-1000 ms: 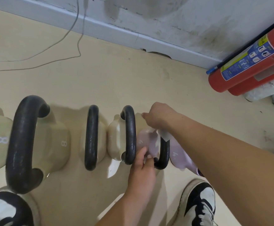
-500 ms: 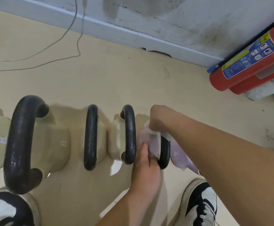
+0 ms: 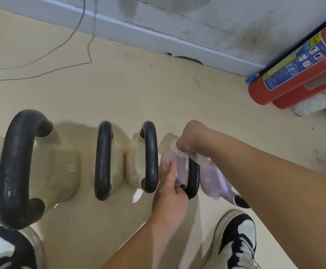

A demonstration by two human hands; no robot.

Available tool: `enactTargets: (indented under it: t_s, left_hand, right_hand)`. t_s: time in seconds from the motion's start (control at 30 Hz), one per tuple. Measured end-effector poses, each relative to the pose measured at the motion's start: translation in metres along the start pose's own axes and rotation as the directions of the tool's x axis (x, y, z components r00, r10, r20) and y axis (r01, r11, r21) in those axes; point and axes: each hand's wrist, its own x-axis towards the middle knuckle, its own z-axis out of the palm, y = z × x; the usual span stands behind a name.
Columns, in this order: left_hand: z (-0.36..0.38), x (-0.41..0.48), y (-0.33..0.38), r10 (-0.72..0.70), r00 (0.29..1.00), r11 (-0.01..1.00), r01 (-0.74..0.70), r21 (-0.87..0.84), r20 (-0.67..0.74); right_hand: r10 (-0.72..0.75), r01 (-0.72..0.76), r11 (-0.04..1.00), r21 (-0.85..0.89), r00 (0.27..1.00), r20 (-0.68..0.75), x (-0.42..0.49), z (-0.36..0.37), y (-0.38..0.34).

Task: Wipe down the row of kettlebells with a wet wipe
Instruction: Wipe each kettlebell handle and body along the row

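A row of kettlebells with black handles stands on the beige floor: a large beige one marked 8 (image 3: 61, 167), two smaller beige ones (image 3: 117, 164) (image 3: 135, 167), and a lilac one marked 4 (image 3: 214, 181) at the right. My right hand (image 3: 191, 138) grips a white wet wipe (image 3: 193, 156) wrapped over the far part of the lilac kettlebell's black handle (image 3: 194, 181). My left hand (image 3: 171, 193) holds the near end of that handle, its fingers stretched along the lilac body.
Two red fire extinguishers (image 3: 298, 70) lie at the right by the grey wall base, with white bags (image 3: 317, 103) beside them. Thin cables (image 3: 65, 41) trail over the floor at the back left. My black-and-white shoes (image 3: 234, 241) (image 3: 5, 249) stand near the row.
My right hand has slid the wipe from the far side of the lilac kettlebell onto its handle. My left hand has shifted right, from beside the neighbouring beige kettlebell's handle to the lilac one's.
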Motion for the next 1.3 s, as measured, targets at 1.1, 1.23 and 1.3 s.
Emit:
enactTargets:
  t_s: [1.1, 1.23, 1.3]
  left_hand:
    - [0.003, 0.008, -0.009, 0.012, 1.000, 0.998, -0.012, -0.057, 0.015]
    - [0.003, 0.008, -0.010, 0.032, 0.999, 0.998, -0.032, -0.052, 0.003]
    - [0.003, 0.009, -0.012, 0.045, 0.999, 0.998, -0.045, -0.039, 0.000]
  right_hand:
    - [-0.039, 0.039, 0.987, -0.153, 0.999, 0.003, 0.011, -0.003, -0.007]
    - [-0.051, 0.045, 0.970, -0.237, 0.999, -0.020, 0.004, 0.000, -0.005]
    - [-0.078, 0.062, 0.979, -0.194, 0.994, -0.075, 0.000, -0.001, -0.001]
